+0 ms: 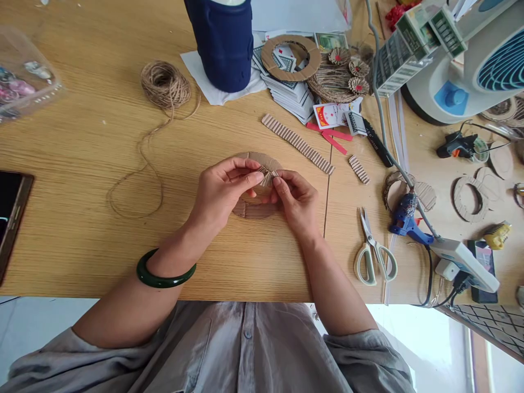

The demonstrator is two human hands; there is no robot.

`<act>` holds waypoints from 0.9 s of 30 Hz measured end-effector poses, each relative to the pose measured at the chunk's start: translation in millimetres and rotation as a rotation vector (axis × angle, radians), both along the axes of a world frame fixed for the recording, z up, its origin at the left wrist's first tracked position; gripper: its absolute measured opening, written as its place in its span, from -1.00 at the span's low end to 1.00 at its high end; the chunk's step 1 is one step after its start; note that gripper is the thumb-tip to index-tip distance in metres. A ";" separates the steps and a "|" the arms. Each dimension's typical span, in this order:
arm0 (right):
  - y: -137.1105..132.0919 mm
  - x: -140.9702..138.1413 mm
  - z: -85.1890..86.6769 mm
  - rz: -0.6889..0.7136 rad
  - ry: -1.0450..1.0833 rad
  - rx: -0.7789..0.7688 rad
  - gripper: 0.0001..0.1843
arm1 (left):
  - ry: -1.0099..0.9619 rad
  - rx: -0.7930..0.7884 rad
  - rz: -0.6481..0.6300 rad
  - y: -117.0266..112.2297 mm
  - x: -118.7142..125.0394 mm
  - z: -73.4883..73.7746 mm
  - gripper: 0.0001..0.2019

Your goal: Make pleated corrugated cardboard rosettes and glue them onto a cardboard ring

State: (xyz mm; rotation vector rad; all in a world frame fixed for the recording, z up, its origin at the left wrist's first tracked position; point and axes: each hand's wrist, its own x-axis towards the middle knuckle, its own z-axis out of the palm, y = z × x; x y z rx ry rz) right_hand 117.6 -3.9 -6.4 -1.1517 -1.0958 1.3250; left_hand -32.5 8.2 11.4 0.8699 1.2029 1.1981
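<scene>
My left hand (223,188) and my right hand (297,199) meet over the middle of the wooden table (82,218). Both pinch a small folded strip of corrugated cardboard (268,176) between their fingertips, fanned out like pleats. Under the hands lies a round cardboard ring (262,210), partly hidden by my fingers. A dark green bangle (161,277) sits on my left wrist.
A ball of jute twine (166,84) trails a loop toward me. Corrugated strips (297,143), scissors (374,251), a blue glue gun (407,218), playing cards (292,90), a navy bottle (223,41), a phone (10,210) and a fan (478,60) surround the work.
</scene>
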 end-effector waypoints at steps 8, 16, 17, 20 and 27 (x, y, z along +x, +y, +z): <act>0.6 0.2 1.2 -0.065 0.017 -0.005 -0.62 | 0.006 0.016 -0.018 -0.7 -0.7 -1.2 -0.88; 0.2 1.6 -1.3 -0.100 -0.056 0.006 -0.68 | 0.292 0.152 -0.127 -3.8 -3.3 -1.6 -0.87; -0.2 1.9 -0.6 -0.088 -0.068 0.002 -0.69 | 0.304 0.156 -0.132 -3.8 -3.3 -1.0 -0.87; -1.8 2.5 2.3 -0.059 -0.124 0.003 -0.78 | 0.361 0.173 -0.120 -3.6 -3.0 1.9 -0.84; -3.6 4.5 3.1 -0.011 -0.423 0.175 -0.88 | 0.527 0.272 -0.197 0.7 -12.5 -5.2 -0.67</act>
